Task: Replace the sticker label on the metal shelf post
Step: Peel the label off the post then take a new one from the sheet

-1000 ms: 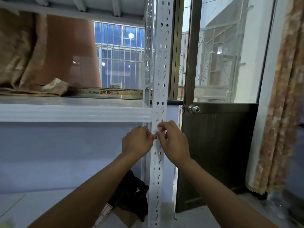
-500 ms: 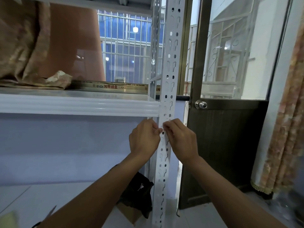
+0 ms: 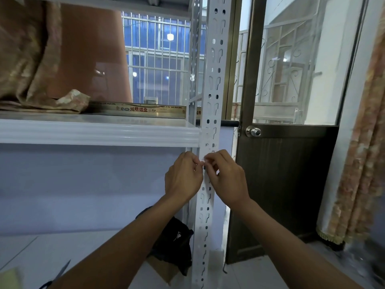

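Lower left, close by: scissors (image 3: 60, 272) against the pale floor, only partly in frame. Further in, two bare forearms reaching up to the metal shelf post (image 3: 214, 80). Left hand (image 3: 183, 178) and right hand (image 3: 227, 178) meeting fingertip to fingertip on the post's front face, just below the shelf beam (image 3: 93, 132). Each grip closed down to a fine pinch, fingers curled in, on what seems to be the sticker label (image 3: 205, 161), a small pale scrap lying against the white perforated metal; too small to read, or to tell old from new.

Probably the step of working the label at the post itself, either lifting an edge to peel or setting a fresh one down; impossible to say which. Next, calls for steady fingertip work: if peeling, a slow pull along the face so as not to tear it; if applying, squaring up between the holes, then pressing flat.

Behind the post's foot, a black bag (image 3: 175, 240) on a piece of cardboard (image 3: 160, 268). Up on the shelf, a long box (image 3: 137, 109) printed in red with 鸿明铝业, beside crumpled patterned fabric (image 3: 27, 59). Farther right, a dark door (image 3: 281, 184) with a round knob (image 3: 253, 132); beyond the glass, barred windows.
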